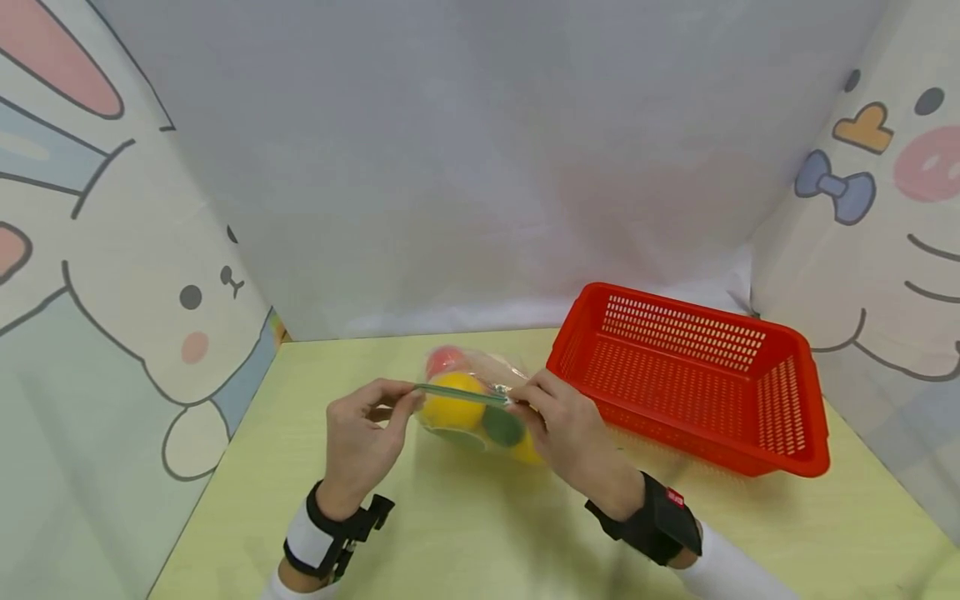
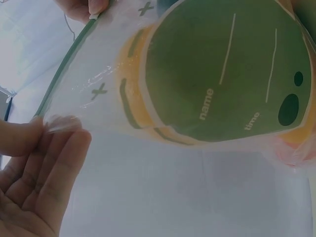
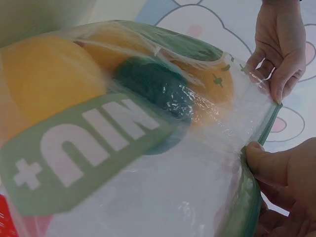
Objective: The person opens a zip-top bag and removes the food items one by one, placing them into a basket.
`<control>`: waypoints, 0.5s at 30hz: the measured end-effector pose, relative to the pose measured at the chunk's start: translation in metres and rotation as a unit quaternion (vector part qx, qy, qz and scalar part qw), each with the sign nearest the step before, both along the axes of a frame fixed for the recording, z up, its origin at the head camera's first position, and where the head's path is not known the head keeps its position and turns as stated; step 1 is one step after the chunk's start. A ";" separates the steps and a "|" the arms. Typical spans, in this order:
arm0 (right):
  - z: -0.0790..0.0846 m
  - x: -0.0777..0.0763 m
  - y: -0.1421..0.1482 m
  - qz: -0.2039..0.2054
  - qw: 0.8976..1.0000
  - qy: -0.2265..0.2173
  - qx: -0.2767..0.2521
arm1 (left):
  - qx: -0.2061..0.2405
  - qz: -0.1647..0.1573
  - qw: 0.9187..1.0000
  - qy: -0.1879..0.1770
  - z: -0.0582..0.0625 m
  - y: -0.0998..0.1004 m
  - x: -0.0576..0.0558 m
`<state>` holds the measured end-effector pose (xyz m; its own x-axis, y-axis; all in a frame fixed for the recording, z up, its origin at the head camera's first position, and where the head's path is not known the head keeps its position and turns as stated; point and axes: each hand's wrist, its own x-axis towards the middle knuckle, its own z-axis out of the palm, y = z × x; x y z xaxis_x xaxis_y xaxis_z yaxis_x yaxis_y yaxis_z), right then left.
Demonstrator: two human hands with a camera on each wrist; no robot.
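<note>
Bag (image 1: 472, 417): hanging by its strip (image 1: 465, 394) between both hands, left of the basket (image 1: 817, 433), bulging with round things (image 1: 453, 404); whether it is touching the table is unclear.
Left hand (image 1: 367, 437): pinching one end of the strip.
Right hand (image 1: 573, 429): gripping the other end.
Seal: apparently being worked; whether it is closing or opening, I cannot tell.
Next move: probably calling for tension across the strip and steady pressure along it.
Table (image 1: 450, 542): pale yellow, supporting the red basket.
Walls: white cloth hanging behind, cartoon animals flanking.
</note>
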<state>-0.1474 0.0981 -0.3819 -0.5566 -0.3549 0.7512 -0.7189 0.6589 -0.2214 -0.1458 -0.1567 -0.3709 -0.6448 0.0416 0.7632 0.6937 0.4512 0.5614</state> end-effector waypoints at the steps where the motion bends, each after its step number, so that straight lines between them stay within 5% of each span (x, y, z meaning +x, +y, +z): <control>1: 0.000 0.000 0.002 -0.003 1.000 -0.001 0.002 | 0.000 0.000 1.000 0.000 0.000 0.000 0.000; 15: -0.013 -0.002 0.026 -0.030 1.000 -0.001 0.006 | 0.014 0.000 1.000 -0.009 -0.002 -0.003 0.001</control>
<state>-0.1494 0.1237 -0.3945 -0.5783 -0.3304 0.7459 -0.6776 0.7038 -0.2136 -0.1452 -0.1592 -0.3727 -0.6592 0.0195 0.7517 0.6825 0.4354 0.5871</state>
